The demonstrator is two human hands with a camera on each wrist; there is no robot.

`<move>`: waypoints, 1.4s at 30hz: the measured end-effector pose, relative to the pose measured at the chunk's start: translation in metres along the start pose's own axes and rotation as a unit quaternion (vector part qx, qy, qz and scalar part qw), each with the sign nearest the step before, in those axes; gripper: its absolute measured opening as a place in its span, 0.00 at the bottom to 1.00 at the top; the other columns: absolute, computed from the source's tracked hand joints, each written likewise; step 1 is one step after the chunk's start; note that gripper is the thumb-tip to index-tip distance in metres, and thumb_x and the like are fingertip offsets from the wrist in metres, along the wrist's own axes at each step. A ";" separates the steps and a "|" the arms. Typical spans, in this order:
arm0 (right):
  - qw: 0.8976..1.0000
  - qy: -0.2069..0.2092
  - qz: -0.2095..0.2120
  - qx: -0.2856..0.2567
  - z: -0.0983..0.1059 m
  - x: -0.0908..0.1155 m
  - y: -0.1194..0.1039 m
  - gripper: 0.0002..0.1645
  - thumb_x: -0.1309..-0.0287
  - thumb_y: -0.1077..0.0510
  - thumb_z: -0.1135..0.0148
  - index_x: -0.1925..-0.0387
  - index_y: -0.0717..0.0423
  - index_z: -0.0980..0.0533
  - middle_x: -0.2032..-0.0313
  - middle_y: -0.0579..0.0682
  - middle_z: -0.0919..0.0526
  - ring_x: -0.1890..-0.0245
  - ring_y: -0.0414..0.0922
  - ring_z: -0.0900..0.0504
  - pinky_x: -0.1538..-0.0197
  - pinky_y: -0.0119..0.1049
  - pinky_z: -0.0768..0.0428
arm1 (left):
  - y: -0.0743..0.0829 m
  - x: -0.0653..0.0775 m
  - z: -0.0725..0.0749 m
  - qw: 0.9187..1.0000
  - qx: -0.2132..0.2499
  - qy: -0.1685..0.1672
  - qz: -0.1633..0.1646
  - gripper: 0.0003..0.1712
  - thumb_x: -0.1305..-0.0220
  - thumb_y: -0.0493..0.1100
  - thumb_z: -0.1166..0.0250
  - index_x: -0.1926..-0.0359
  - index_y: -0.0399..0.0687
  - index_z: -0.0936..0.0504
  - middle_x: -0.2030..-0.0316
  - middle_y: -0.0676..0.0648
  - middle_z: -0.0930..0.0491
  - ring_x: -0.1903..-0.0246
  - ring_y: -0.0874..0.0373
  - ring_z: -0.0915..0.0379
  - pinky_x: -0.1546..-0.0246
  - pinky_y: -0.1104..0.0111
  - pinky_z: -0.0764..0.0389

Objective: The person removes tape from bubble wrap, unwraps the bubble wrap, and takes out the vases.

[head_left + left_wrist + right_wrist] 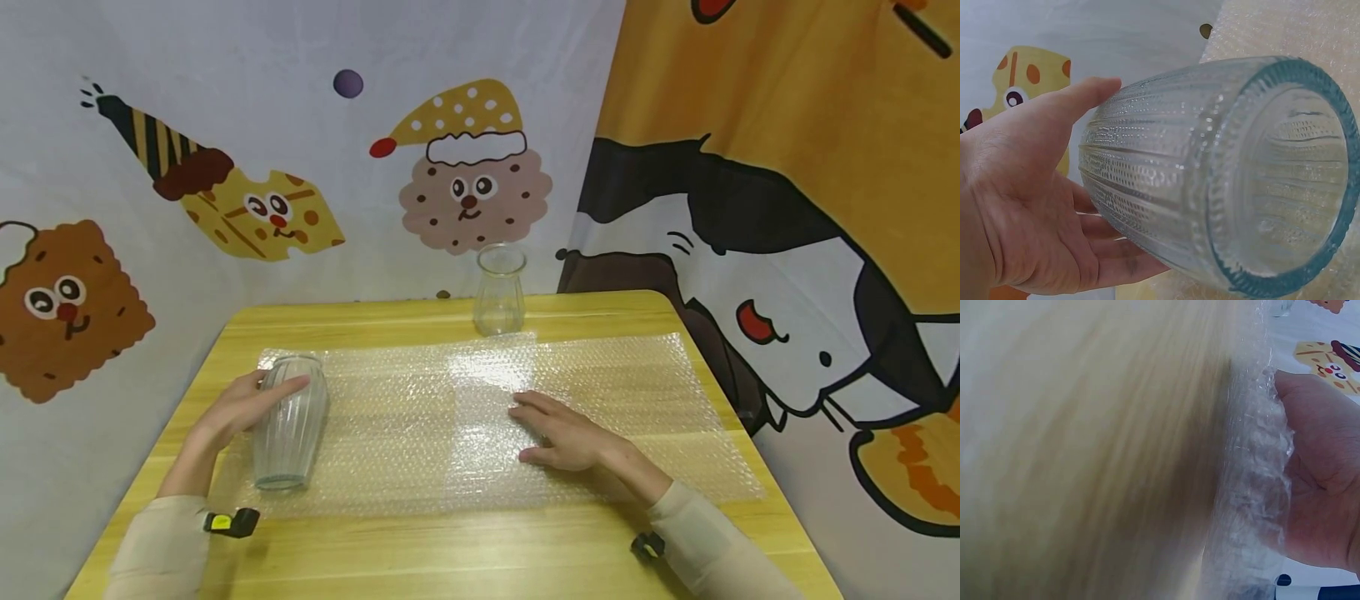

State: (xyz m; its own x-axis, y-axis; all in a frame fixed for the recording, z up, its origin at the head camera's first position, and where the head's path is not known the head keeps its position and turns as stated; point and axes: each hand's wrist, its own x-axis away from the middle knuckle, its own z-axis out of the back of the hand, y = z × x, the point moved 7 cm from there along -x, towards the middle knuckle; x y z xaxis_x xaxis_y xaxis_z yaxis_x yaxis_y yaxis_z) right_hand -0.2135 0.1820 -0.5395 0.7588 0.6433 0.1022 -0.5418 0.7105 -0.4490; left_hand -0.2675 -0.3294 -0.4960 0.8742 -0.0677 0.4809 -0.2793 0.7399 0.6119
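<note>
At the left end of a bubble wrap sheet [397, 442], my left hand [243, 406] grips a ribbed clear glass vase [291, 437]. Its thumb lies along one side of the glass, and the fingers reach round the other. In the left wrist view, the vase's thick bluish round end [1229, 265] faces the camera. My right hand [566, 433] is over the middle-right of the sheet, fingers extended and spread, holding nothing. The right wrist view has the sheet's near edge [1250, 487] in front of that hand [1322, 469], and the fingertips are hidden there.
A second clear glass vase [499, 304], with a flared rim, stands upright at the back of the wooden table [405, 558], just behind the sheet. Cloth backdrops [300, 50] printed with cartoon figures hang behind the table and to its right.
</note>
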 end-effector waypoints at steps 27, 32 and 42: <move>1.000 -0.001 0.002 0.012 -0.001 -0.001 0.000 0.48 0.23 0.36 0.30 0.14 0.54 0.33 0.11 0.61 0.40 0.11 0.63 0.40 0.10 0.66 0.37 | -0.008 -0.003 -0.003 0.999 0.037 -0.010 0.003 0.78 0.24 0.85 0.48 0.12 0.30 0.77 0.12 0.18 0.67 0.16 0.14 0.53 0.25 0.22 0.28; 1.000 0.003 0.008 0.014 0.000 -0.001 0.000 0.48 0.23 0.37 0.30 0.14 0.55 0.33 0.12 0.62 0.39 0.11 0.64 0.39 0.10 0.67 0.37 | -0.011 -0.004 -0.004 0.999 0.041 0.000 0.003 0.78 0.24 0.85 0.48 0.11 0.29 0.74 0.13 0.17 0.61 0.17 0.16 0.49 0.26 0.24 0.25; 1.000 0.002 0.006 0.008 0.001 -0.001 -0.002 0.48 0.23 0.37 0.30 0.15 0.56 0.33 0.12 0.62 0.39 0.11 0.64 0.39 0.10 0.66 0.37 | -0.014 -0.006 -0.002 0.999 0.031 0.025 0.006 0.77 0.25 0.87 0.50 0.11 0.28 0.68 0.13 0.16 0.58 0.18 0.16 0.46 0.25 0.26 0.23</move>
State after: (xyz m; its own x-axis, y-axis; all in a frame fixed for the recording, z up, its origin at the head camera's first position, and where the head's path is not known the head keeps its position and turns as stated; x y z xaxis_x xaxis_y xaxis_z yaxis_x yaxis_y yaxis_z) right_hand -0.2134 0.1804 -0.5381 0.7532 0.6510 0.0937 -0.5569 0.7071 -0.4357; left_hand -0.2680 -0.3386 -0.5087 0.8886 -0.0241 0.4580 -0.3130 0.6980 0.6440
